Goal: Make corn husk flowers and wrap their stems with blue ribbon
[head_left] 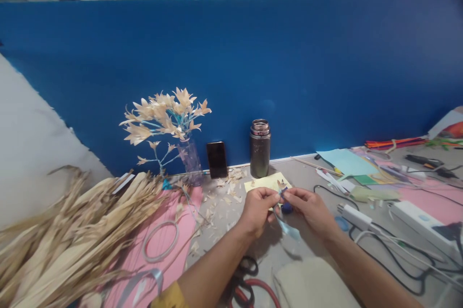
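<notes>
In the middle of the table my left hand and my right hand meet fingertip to fingertip. Between them they pinch a small cream husk flower by its base, where a bit of blue shows. From the fingers a thin stem with a light blue strip hangs down. A dark blue round object shows just under the right fingertips; whether it is held I cannot tell. Behind the hands lies a pale yellow paper.
Dried corn husks heap at left beside a wire ring. Husk flowers stand in a clear bottle. A phone and flask stand by the blue panel. Scissors lie in front; a power strip and cables are right.
</notes>
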The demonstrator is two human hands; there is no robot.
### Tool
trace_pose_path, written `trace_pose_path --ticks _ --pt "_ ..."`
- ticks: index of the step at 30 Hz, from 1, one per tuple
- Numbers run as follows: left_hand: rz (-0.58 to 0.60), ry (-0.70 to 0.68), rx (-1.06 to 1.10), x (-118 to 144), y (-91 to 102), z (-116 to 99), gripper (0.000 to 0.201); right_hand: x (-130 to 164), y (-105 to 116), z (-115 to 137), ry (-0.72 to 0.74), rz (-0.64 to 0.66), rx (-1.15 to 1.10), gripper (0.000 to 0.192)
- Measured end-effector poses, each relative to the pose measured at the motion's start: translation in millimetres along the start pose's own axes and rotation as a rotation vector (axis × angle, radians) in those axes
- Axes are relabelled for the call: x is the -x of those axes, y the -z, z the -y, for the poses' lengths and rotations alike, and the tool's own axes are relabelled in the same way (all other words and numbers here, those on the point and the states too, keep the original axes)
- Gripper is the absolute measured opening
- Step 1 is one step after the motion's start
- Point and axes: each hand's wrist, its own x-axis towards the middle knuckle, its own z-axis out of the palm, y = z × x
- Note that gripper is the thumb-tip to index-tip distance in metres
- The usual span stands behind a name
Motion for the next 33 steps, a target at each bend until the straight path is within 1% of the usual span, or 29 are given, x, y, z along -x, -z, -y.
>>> trace_pose_path --ticks 5,10,12,14,18,19,20,21,22,24,26,28,30,33 --pt "-0.020 0.010 -0.116 1.4 -1.6 4.9 0.026 2.5 -3.2 3.2 0.003 0.022 -0.008 0.035" --pt "-0.116 -0.108 -0.308 5.3 -7.0 10.1 0.022 12.1 -14.1 17.7 0.029 -0.029 0.039 0.030" --pt "-0.108 -0.117 -0.300 6.5 -8.1 11.1 0.024 14.0 -17.3 20.1 0.019 -0.052 0.020 0.030" --pt "-0.023 -0.053 -0.178 5.9 -6.6 11.5 0.027 13.7 -17.6 19.3 0.004 -0.043 -0.046 0.032" --pt "0.252 0.257 0.137 2.0 1.8 10.6 0.031 8.5 -11.0 14.2 -0.018 0.043 -0.204 0.037" --pt "0.309 0.315 0.174 1.6 3.4 10.1 0.031 7.0 -8.9 13.3 -0.025 0.061 -0.224 0.038" --pt "0.341 0.336 0.193 1.6 4.3 9.6 0.030 5.7 -7.0 12.6 -0.032 0.075 -0.239 0.039" --pt "0.347 0.320 0.195 2.1 4.4 9.0 0.030 4.5 -5.5 12.2 -0.033 0.081 -0.244 0.039" --pt "0.323 0.274 0.176 3.0 3.9 8.4 0.030 3.6 -4.4 11.9 -0.029 0.079 -0.240 0.039" --pt "0.204 0.143 0.057 5.4 1.4 7.3 0.032 2.5 -3.2 11.2 -0.013 0.062 -0.232 0.038" --pt "0.063 0.022 -0.130 7.4 -1.3 6.4 0.031 2.0 -2.9 9.9 0.016 0.017 -0.195 0.037" --pt "-0.019 -0.053 -0.295 8.2 -3.1 5.7 0.027 2.1 -3.0 8.4 0.043 -0.035 -0.138 0.037" --pt "-0.037 -0.108 -0.385 8.0 -4.2 5.4 0.020 2.5 -3.3 7.6 0.058 -0.077 -0.087 0.038" --pt "-0.038 -0.196 -0.424 7.3 -5.6 5.4 0.013 3.8 -4.5 8.2 0.063 -0.102 -0.063 0.038"
